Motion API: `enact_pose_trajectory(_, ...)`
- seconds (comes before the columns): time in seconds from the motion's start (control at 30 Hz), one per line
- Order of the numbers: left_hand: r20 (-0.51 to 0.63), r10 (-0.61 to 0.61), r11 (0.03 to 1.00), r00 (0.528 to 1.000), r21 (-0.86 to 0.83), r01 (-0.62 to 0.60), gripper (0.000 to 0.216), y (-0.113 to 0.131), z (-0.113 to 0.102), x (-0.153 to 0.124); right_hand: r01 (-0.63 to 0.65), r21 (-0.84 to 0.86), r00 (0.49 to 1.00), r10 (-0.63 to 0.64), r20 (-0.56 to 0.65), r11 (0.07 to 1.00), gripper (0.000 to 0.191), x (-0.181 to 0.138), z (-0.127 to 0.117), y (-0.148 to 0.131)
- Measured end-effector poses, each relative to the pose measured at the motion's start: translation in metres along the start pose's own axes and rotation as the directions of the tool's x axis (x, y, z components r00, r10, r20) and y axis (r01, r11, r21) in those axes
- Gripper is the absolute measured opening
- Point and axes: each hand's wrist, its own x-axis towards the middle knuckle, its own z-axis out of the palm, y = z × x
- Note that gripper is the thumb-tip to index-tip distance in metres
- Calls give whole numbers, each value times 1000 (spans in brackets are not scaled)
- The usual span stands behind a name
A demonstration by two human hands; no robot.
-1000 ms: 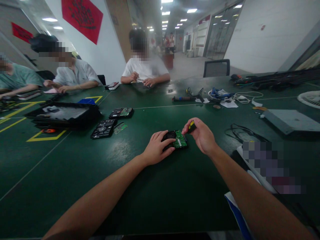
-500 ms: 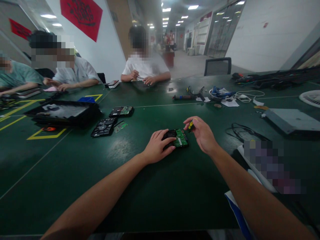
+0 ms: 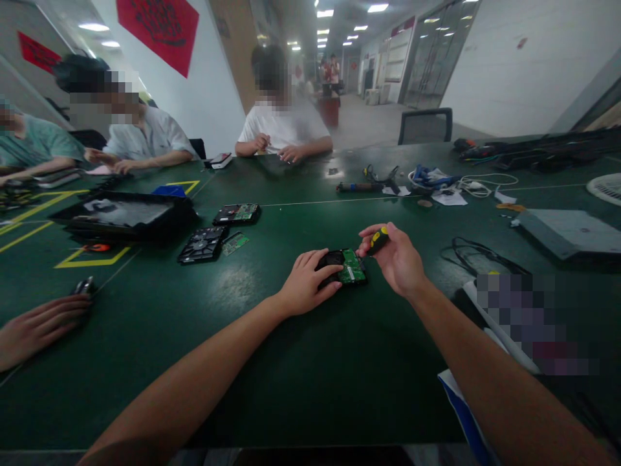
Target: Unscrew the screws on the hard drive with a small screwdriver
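Green-boarded hard drive (image 3: 345, 267) flat on dark table (image 3: 291, 388), at centre. Pinned from 8 o'clock by left hand (image 3: 305, 288), fingers spread flat on it. At its 2 o'clock, right hand (image 3: 396, 259) clamped round yellow-black screwdriver (image 3: 379, 240). Well off at 9 o'clock, co-worker's hand (image 3: 41, 323).

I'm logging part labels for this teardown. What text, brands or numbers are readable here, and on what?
Nothing is legible.
Red wall hanging: dark characters, too blurred.
Hard drive under the left hand: white label on its green board, too small.
Screwdriver in the right hand: no marking readable.
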Motion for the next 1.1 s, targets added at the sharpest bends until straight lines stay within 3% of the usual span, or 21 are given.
enact_pose_trajectory(0.27, -3, 9, 1000, 1000, 3, -9, 42, 0, -1, 0, 13, -70, 1000, -13, 5, 997, 30, -2, -1, 1)
enact_pose_trajectory(0.5, 0, 5, 1000, 1000, 0, -5, 42, -1, 0, 0, -32, 78, 999, 30, 33, 996, 25, -4, 4, -3)
enact_pose_trajectory(0.77, -3, -1, 1000, 1000, -3, 1, 43, 0, 0, 0, -49, 49, 999, 49, -4, 998, 53, -1, 1, -4)
enact_pose_trajectory(0.93, -3, 7, 1000, 1000, 4, -7, 43, -2, 1, 0, 4, -14, 1000, -5, -10, 1000, 33, -1, -3, -2)
enact_pose_trajectory(1.1, -10, 6, 1000, 1000, -6, -6, 43, -2, 2, 0, 23, -63, 1000, -24, -10, 998, 28, -1, -3, -1)
